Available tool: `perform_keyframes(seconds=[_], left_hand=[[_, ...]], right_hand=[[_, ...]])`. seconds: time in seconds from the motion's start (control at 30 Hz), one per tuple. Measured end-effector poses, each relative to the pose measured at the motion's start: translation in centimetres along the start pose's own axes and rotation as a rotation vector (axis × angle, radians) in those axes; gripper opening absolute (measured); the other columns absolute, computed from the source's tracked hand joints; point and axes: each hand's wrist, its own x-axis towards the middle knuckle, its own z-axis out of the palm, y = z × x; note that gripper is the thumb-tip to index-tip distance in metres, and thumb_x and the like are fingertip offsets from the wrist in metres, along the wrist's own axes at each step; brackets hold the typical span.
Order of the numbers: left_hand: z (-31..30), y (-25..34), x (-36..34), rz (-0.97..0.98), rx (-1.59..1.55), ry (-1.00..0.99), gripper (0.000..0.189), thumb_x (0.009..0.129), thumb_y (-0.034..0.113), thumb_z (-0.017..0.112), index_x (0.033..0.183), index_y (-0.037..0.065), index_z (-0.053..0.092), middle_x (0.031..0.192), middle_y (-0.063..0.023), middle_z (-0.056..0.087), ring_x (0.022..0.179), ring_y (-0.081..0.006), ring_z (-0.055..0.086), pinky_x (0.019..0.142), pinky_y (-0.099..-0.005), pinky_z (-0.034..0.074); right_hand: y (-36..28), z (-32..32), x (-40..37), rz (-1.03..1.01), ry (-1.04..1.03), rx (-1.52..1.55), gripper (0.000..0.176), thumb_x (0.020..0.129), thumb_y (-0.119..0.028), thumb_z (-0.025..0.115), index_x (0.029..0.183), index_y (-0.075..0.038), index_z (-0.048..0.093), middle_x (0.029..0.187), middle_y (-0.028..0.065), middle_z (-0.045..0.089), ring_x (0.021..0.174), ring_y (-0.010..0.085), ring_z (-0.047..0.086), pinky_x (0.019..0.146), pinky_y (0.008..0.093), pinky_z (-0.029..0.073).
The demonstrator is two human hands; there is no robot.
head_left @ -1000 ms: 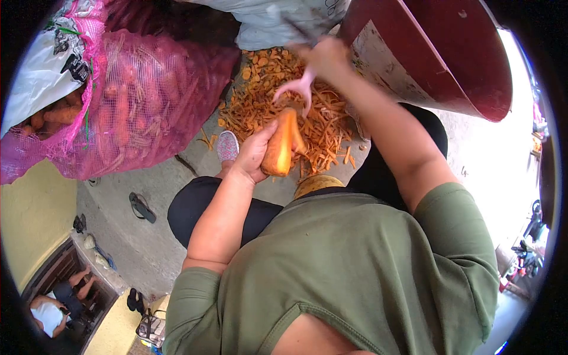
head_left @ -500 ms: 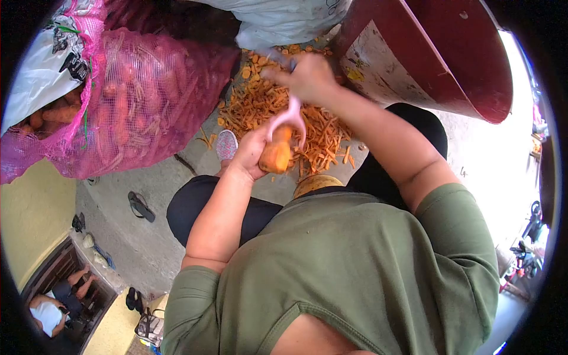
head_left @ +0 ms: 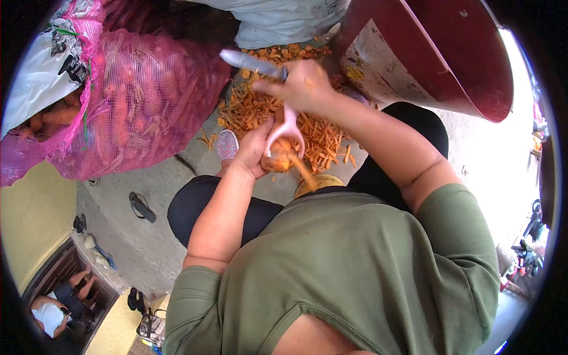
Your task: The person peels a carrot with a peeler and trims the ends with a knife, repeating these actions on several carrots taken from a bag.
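Observation:
A partly peeled carrot [head_left: 276,164] is gripped in my left hand [head_left: 253,152], its blunt end facing my body. My right hand [head_left: 306,86], blurred by motion, closes around the handle of a pink peeler [head_left: 288,125]. The peeler's forked head lies over the carrot, and a strip of peel hangs off toward my lap. That same right hand also holds a knife [head_left: 251,63], its blade pointing out to the left. Beneath both hands, a heap of orange peelings [head_left: 325,139] covers the ground between my feet.
A pink mesh sack [head_left: 157,106] full of carrots stands at the left. The large dark red container [head_left: 408,65] leans in at the right, and a white sack [head_left: 290,23] sits at the back. A slipper [head_left: 141,207] lies on concrete. Another person [head_left: 52,313] is at lower left.
The peeler head has moved down the carrot toward my body, and a strip of peel now comes off it. The knife blade, smeared before, shows more clearly.

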Motion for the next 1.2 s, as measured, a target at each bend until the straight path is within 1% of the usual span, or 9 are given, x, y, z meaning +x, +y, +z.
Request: perform_keyframes(seconds=[0.13,0.23,0.37,0.47,0.63,0.83,1.0,1.07,1.2], left_hand=[[0.0,-0.2,-0.4,-0.075,-0.057,-0.081,0.038,0.083,0.036,0.043,0.103,0.004,0.047,0.083,-0.0123,0.057,0.066,-0.0224,0.059,0.057,-0.0317,0.051],[0.0,0.6,-0.8,-0.091,-0.036,-0.032,0.039,0.083,0.037,0.042,0.105,0.004,0.045,0.082,-0.0147,0.057,0.064,-0.0248,0.059,0.055,-0.0336,0.051],[-1.2,0.7,0.6,-0.103,-0.205,0.017,0.039,0.084,0.037,0.039,0.106,0.005,0.044,0.081,-0.0148,0.056,0.067,-0.0266,0.058,0.054,-0.0363,0.050],[-0.7,0.7,0.3,-0.084,-0.209,0.039,0.037,0.084,0.035,0.039,0.105,0.005,0.044,0.080,-0.0143,0.056,0.068,-0.0265,0.058,0.054,-0.0370,0.050],[-0.8,1.0,0.1,-0.075,-0.188,0.068,0.034,0.083,0.032,0.040,0.104,0.005,0.045,0.081,-0.0121,0.055,0.068,-0.0249,0.057,0.054,-0.0382,0.049],[0.1,0.5,0.3,-0.050,-0.165,0.045,0.032,0.083,0.029,0.040,0.104,0.005,0.045,0.086,-0.0116,0.054,0.071,-0.0231,0.057,0.055,-0.0359,0.049],[0.1,0.2,-0.6,-0.139,-0.092,-0.187,0.035,0.086,0.032,0.037,0.107,0.005,0.042,0.084,-0.0131,0.056,0.068,-0.0227,0.058,0.060,-0.0327,0.049],[0.6,0.5,-1.0,-0.086,-0.061,-0.166,0.036,0.085,0.033,0.038,0.108,0.005,0.042,0.082,-0.0130,0.056,0.066,-0.0229,0.058,0.060,-0.0331,0.050],[-1.0,0.6,0.1,-0.039,-0.103,-0.113,0.037,0.086,0.034,0.036,0.107,0.004,0.042,0.088,-0.0125,0.055,0.074,-0.0229,0.057,0.064,-0.0357,0.049]], right_hand=[[7.4,-1.6,6.3,0.354,0.263,-0.145,0.069,0.065,-0.066,0.046,0.065,0.001,0.059,0.058,0.0135,0.057,0.061,0.0271,0.058,0.061,0.0364,0.045],[7.9,-3.3,5.7,0.391,0.164,0.076,0.069,0.066,-0.065,0.046,0.067,0.002,0.060,0.060,0.0156,0.057,0.063,0.0281,0.059,0.064,0.0374,0.045],[4.6,0.5,3.8,0.193,0.213,-0.110,0.070,0.066,-0.063,0.046,0.065,0.006,0.059,0.059,0.0205,0.056,0.063,0.0306,0.058,0.065,0.0381,0.044],[5.9,0.1,5.3,0.295,0.071,0.071,0.071,0.064,-0.064,0.049,0.064,0.007,0.059,0.059,0.0218,0.055,0.064,0.0322,0.058,0.064,0.0378,0.044],[3.0,-0.9,3.7,0.188,0.183,-0.035,0.071,0.063,-0.064,0.050,0.064,0.007,0.058,0.057,0.0200,0.055,0.061,0.0313,0.058,0.057,0.0373,0.045],[-0.4,-0.2,0.1,0.078,-0.064,0.079,0.065,0.060,-0.064,0.053,0.067,0.001,0.059,0.058,0.0171,0.056,0.061,0.0291,0.058,0.059,0.0367,0.045],[5.2,-1.7,4.1,0.155,0.221,-0.121,0.065,0.061,-0.063,0.054,0.069,0.002,0.059,0.065,0.0187,0.057,0.064,0.0289,0.058,0.060,0.0371,0.045],[8.4,-2.4,5.6,0.386,0.322,-0.006,0.066,0.061,-0.062,0.055,0.069,0.004,0.059,0.065,0.0191,0.057,0.063,0.0277,0.058,0.059,0.0368,0.046],[4.4,-1.9,4.4,0.242,0.063,-0.007,0.069,0.061,-0.064,0.053,0.064,0.005,0.058,0.060,0.0182,0.056,0.062,0.0275,0.059,0.059,0.0368,0.045]])
